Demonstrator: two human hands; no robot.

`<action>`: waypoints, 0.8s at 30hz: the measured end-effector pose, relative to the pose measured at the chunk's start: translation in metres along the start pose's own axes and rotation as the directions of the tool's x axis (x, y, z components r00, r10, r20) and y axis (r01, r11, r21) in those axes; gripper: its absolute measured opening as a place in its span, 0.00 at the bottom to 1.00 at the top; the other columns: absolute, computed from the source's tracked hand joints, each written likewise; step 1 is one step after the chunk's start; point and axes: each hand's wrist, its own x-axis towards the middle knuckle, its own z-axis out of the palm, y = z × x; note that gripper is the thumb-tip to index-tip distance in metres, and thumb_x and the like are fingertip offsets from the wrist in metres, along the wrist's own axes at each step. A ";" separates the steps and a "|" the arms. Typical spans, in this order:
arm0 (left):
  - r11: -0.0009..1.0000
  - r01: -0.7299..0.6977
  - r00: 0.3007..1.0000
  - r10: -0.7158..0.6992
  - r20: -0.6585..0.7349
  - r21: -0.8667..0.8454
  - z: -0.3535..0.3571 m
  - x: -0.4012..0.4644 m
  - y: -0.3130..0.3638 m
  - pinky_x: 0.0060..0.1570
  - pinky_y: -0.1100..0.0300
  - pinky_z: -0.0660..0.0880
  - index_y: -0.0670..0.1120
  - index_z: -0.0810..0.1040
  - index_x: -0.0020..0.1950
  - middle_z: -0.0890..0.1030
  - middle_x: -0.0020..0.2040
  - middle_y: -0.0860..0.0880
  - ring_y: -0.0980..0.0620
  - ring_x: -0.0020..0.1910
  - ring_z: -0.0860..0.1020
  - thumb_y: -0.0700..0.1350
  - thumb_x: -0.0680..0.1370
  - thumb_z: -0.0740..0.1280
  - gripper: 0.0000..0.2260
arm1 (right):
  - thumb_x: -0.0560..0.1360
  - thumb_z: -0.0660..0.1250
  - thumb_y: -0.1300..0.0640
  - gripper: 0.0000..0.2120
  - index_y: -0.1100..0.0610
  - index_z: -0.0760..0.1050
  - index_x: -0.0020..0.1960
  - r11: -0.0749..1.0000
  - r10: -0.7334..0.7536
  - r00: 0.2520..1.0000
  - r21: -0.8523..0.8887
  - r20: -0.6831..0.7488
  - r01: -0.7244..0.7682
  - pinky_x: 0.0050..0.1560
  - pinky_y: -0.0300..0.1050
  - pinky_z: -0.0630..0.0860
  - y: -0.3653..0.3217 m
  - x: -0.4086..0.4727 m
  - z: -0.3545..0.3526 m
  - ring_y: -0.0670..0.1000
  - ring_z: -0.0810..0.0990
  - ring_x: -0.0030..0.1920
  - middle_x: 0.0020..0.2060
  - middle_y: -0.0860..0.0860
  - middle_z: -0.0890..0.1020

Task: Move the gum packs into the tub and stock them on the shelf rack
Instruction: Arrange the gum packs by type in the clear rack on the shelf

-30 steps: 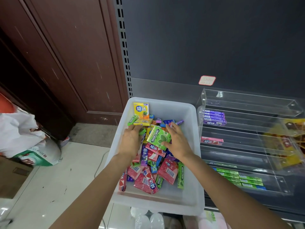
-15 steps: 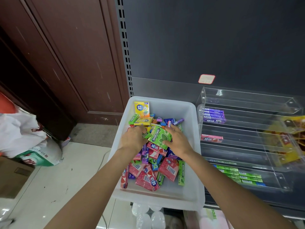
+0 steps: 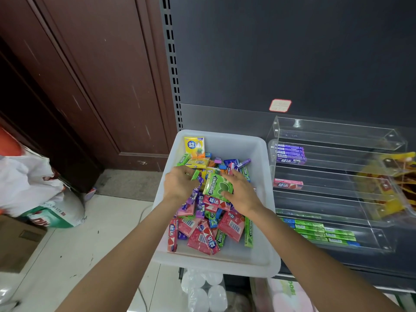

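Lifted green Doublemint pack [image 3: 216, 185] now tilts against right grip [image 3: 242, 194].

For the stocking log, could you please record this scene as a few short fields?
tub: white tub, heaped with mixed gum packs
left hand: left hand pinches a small green pack
right hand: right hand grips the green Doublemint pack
rack: clear shelf rack right of the tub
rack stock: purple packs upper tier, one pink pack middle, green packs lowest
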 end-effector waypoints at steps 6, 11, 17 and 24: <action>0.932 0.088 0.996 -0.081 0.034 -0.353 -0.010 -0.006 0.004 0.45 0.60 0.73 0.42 0.78 0.56 0.79 0.45 0.46 0.51 0.43 0.76 0.38 0.71 0.73 0.14 | 0.78 0.63 0.56 0.25 0.55 0.62 0.73 0.984 -0.121 0.992 0.128 -0.038 0.125 0.68 0.42 0.61 -0.027 -0.009 0.006 0.51 0.66 0.70 0.69 0.53 0.68; 0.775 0.142 0.989 -0.080 0.128 -0.616 -0.012 -0.019 0.010 0.40 0.62 0.76 0.42 0.77 0.52 0.78 0.38 0.49 0.54 0.36 0.77 0.35 0.71 0.73 0.12 | 0.77 0.65 0.56 0.21 0.56 0.67 0.69 0.902 -0.046 0.996 0.426 -0.073 0.073 0.54 0.40 0.72 -0.044 -0.018 0.003 0.48 0.77 0.51 0.48 0.48 0.78; 0.615 0.155 0.970 0.055 0.238 -0.774 -0.009 -0.041 0.026 0.40 0.64 0.79 0.42 0.76 0.51 0.81 0.43 0.46 0.55 0.38 0.81 0.35 0.73 0.70 0.09 | 0.76 0.65 0.62 0.08 0.56 0.73 0.54 0.778 0.047 0.985 0.624 -0.168 0.070 0.46 0.48 0.80 -0.030 -0.037 -0.020 0.47 0.79 0.43 0.41 0.47 0.78; 0.737 0.003 0.926 0.253 0.280 -0.676 0.021 -0.073 0.072 0.37 0.65 0.78 0.47 0.77 0.54 0.82 0.38 0.52 0.58 0.36 0.81 0.39 0.75 0.69 0.09 | 0.76 0.64 0.65 0.06 0.57 0.73 0.51 0.684 0.131 0.959 0.723 -0.249 0.095 0.42 0.43 0.81 0.015 -0.076 -0.076 0.49 0.79 0.45 0.42 0.50 0.79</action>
